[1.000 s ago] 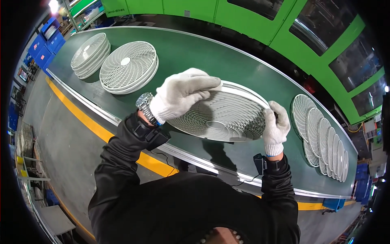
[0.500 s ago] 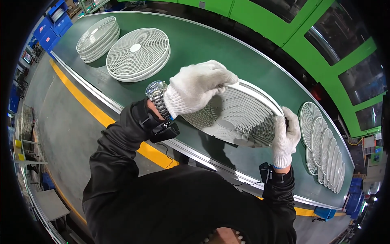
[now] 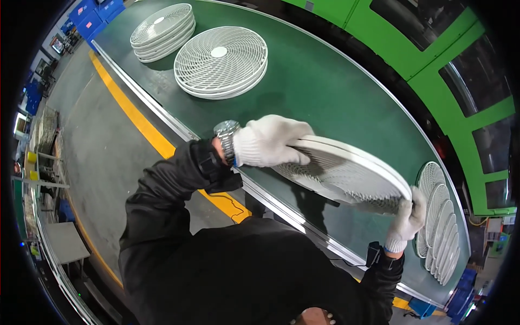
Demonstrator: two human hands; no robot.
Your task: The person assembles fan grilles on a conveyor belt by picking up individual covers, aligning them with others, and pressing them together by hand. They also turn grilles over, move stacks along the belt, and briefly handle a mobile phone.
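Tilted steeply above the belt is a round white plastic fan grille (image 3: pixel 344 176), its slatted inner side turned toward me. A double line along its upper rim may mean more than one grille; I cannot tell. My left hand (image 3: pixel 275 141), in a white knit glove, is closed on the upper left rim, thumb on the near face. On the right end of the rim, my gloved right hand (image 3: pixel 406 218) is closed too, its fingers curled round the edge. The grille's lower edge is close to the belt; whether it touches is unclear.
The green conveyor belt (image 3: pixel 325 103) carries a short stack of white grilles (image 3: pixel 221 67) and a taller stack (image 3: pixel 162 32) at the far left. Several grilles (image 3: pixel 437 216) lie overlapped at the right. Behind stands a green machine (image 3: pixel 428 70); blue crates (image 3: pixel 92 21) are beyond the left end.
Both hands have shifted right and lower in the picture with the grille, which is now seen more edge-on. The view has also shifted, so the stacks appear higher and further right.
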